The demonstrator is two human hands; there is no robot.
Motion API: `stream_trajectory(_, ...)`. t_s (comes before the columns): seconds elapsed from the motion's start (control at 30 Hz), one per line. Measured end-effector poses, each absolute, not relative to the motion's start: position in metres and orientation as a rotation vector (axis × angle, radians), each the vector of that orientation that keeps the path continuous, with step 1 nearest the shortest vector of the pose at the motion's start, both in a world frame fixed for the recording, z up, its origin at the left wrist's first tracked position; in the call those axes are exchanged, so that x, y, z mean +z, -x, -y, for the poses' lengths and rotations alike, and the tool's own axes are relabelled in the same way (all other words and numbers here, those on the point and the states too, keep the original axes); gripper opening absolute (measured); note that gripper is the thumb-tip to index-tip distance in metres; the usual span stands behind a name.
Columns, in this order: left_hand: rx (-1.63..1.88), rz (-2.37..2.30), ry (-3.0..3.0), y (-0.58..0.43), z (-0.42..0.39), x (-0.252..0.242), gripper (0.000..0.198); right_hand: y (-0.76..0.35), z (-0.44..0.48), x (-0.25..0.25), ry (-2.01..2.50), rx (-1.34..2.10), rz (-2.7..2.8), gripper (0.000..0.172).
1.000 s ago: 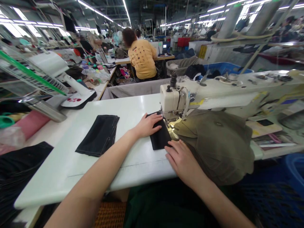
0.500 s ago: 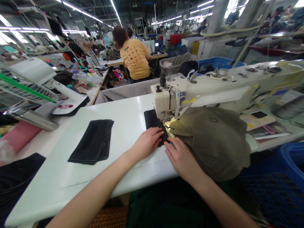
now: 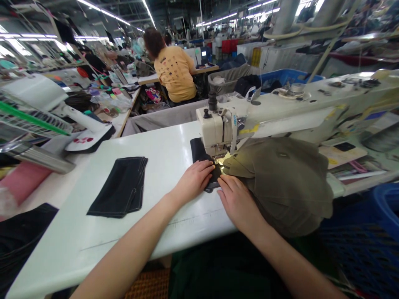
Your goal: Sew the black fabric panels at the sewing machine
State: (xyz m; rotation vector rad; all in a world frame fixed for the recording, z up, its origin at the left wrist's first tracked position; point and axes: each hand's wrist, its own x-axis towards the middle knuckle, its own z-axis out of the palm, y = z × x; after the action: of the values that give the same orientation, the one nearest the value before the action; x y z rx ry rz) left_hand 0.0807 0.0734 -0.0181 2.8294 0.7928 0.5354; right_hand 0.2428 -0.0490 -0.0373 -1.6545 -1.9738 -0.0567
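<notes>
A small black fabric piece (image 3: pixel 197 150) lies under the lit needle area of a white sewing machine (image 3: pixel 215 128). My left hand (image 3: pixel 195 178) rests on it from the left, fingers together and pressing it down flat. From the right, my right hand (image 3: pixel 238 199) touches the piece's near right edge with its fingertips; whether it pinches the cloth is hidden. Olive-brown fabric (image 3: pixel 280 182) is bunched right of the needle, beside my right hand. Stitched black pieces (image 3: pixel 120 187) lie stacked on the white table (image 3: pixel 165 153) to the left.
A blue basket (image 3: pixel 380 216) stands at the right. More black fabric (image 3: pixel 25 236) lies at the left edge, below a metal cylinder (image 3: pixel 40 155) and a pink roll (image 3: pixel 26 178). A person in a yellow shirt (image 3: pixel 176 72) sits beyond the table.
The black piece has turned slightly under the machine, and both hands have shifted a little with it. The whole view has also moved slightly.
</notes>
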Motion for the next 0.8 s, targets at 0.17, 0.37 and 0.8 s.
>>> stream_trajectory(0.17,0.537,-0.768,-2.821,-0.081,-0.075,-0.017,0.033,-0.242,0.048,-0.035,1.669,-0.061,1.973,0.029)
stream_trajectory(0.37,0.535,-0.749,-2.841,-0.081,-0.075,-0.016,0.033,-0.24,0.047,-0.03,1.71,-0.032,1.989,0.027)
stream_trajectory(0.8,0.467,-0.734,-2.925,-0.079,-0.065,-0.01,0.032,-0.239,0.043,-0.024,1.735,0.002,1.989,0.02)
